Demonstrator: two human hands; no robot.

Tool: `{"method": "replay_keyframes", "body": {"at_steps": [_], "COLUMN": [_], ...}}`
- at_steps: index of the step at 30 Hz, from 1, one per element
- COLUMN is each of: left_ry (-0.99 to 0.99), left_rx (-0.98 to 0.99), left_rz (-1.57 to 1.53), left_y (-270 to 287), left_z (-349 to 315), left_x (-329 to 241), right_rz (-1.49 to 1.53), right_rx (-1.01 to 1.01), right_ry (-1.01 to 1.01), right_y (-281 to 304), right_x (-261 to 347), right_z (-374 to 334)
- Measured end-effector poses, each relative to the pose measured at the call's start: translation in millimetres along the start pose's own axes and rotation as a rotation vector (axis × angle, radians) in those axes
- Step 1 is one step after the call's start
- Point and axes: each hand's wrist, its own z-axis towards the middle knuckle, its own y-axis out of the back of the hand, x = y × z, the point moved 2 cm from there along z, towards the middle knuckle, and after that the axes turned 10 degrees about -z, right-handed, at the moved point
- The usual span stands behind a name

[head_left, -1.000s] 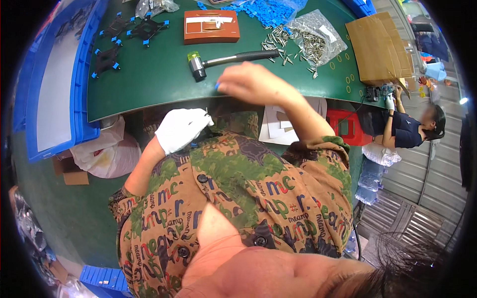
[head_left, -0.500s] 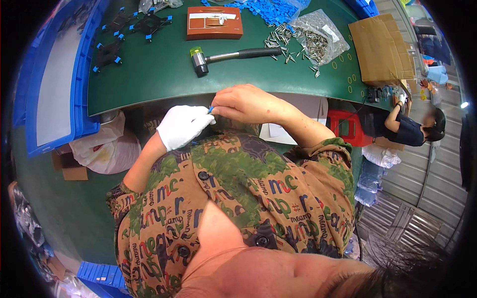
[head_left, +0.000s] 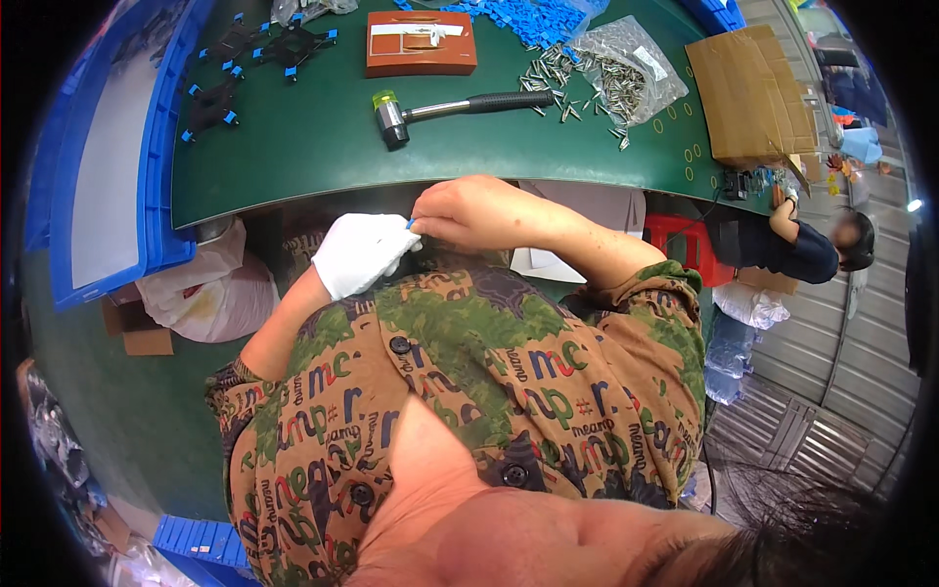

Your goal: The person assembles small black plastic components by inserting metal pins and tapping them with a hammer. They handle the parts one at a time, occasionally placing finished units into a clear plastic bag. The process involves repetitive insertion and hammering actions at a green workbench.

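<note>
My left hand (head_left: 360, 258), in a white glove, is closed in front of my belly, just below the table's near edge. Bare and pinched, my right hand (head_left: 474, 213) meets its fingertips from the right. Between the fingertips shows a small blue plastic piece (head_left: 411, 224), mostly covered by the fingers. What else the gloved hand holds is hidden behind its fingers; something dark shows below them. Beyond the hands, a mallet (head_left: 430, 112) with a yellow-green and black head lies on the green table (head_left: 293, 157).
Several black frames with blue tips (head_left: 293, 46) lie far left, near a blue crate (head_left: 156, 225). Behind the mallet are a red-brown box (head_left: 421, 57), blue pieces (head_left: 533, 20) and a bag of metal pins (head_left: 631, 73). A cardboard box (head_left: 748, 98) and another person (head_left: 797, 245) are at right.
Both hands stay together; my right hand has lowered slightly toward me and its fingers have shifted on the small blue piece. The person at right has moved an arm.
</note>
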Motion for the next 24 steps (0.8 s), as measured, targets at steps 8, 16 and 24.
{"method": "replay_keyframes", "body": {"at_steps": [8,16,24], "left_ry": [0.151,-0.207,-0.254], "left_rx": [0.124,0.028,0.206], "left_rz": [-0.346,-0.785,-0.917], "left_y": [15.1,51.4,37.8], "left_z": [-3.6,-5.7,10.4], "left_x": [-10.5,6.5,2.5], "right_rz": [0.864,-0.243,-0.775], "right_rx": [0.375,-0.848,-0.857], "right_ry": [-0.128,-0.153,-0.51], "right_y": [-27.3,24.2,31.1], "right_x": [-28.4,-70.4,-126.8], "right_z": [17.1,-37.1,-77.0]}}
